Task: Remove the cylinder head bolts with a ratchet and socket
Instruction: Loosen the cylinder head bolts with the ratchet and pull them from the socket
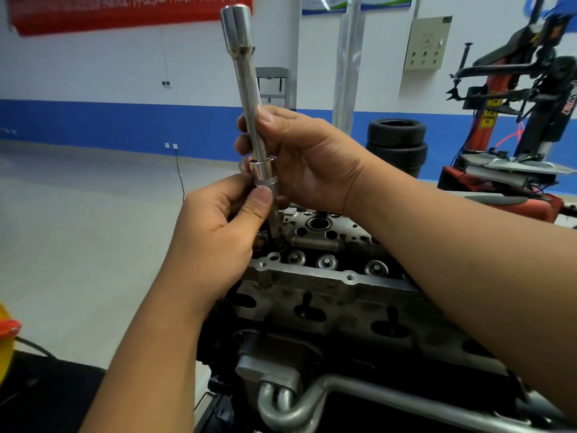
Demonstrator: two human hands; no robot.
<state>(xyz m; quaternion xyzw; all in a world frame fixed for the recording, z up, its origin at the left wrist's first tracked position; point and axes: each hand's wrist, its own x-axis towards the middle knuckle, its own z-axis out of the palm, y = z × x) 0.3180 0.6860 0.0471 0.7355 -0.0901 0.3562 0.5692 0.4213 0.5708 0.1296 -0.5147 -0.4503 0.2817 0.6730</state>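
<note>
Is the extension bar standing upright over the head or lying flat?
Near upright, leaning slightly left. The extension bar rises from the socket, right hand gripping its shaft, left hand pinching below the socket, above the cylinder head.

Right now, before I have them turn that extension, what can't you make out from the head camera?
- Bolt head: hidden by the socket tip and left hand; seating unknown.
- Ratchet: none in view; the extension bar top stands bare.
- Socket-to-bar joint: partly covered by right hand fingers.
- Cylinder head right end: hidden behind the right forearm.
- Red banner: cut off by the top edge, blurred.
</note>
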